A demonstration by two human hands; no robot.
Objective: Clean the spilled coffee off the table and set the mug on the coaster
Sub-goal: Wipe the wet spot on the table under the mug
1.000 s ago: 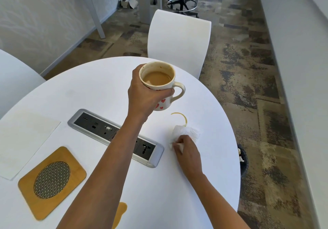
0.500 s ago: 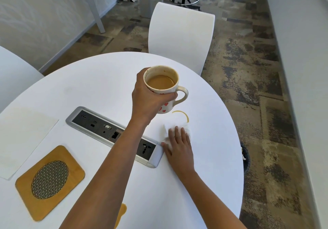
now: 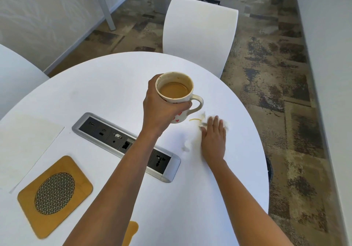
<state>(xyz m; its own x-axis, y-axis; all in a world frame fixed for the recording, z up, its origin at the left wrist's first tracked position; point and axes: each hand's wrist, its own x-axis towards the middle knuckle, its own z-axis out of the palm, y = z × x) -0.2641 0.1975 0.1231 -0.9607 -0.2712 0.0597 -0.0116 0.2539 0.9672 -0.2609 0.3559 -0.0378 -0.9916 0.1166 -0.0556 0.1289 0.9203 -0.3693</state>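
Note:
My left hand [image 3: 160, 108] grips a cream mug [image 3: 178, 101] with red hearts, full of milky coffee, and holds it above the white round table [image 3: 106, 81]. Flat on the table, my right hand [image 3: 213, 137] presses a white tissue [image 3: 203, 124] with straight fingers; only the tissue's edges show around the fingers. A short arc of the coffee ring [image 3: 194, 120] remains just left of the tissue. A small torn scrap of tissue [image 3: 185, 147] lies near my right wrist. The wooden coaster [image 3: 55, 195] with a woven mesh centre sits at the front left.
A silver power and data socket strip [image 3: 125, 144] is set into the table between the coaster and the mug. A white sheet [image 3: 24, 144] lies at the left. A white chair [image 3: 200, 34] stands behind the table. Another wooden piece [image 3: 131, 231] peeks out under my left forearm.
My right hand has slid the tissue right and away across the coffee ring, leaving only a short arc and a tissue scrap behind. The mug stays held in the air.

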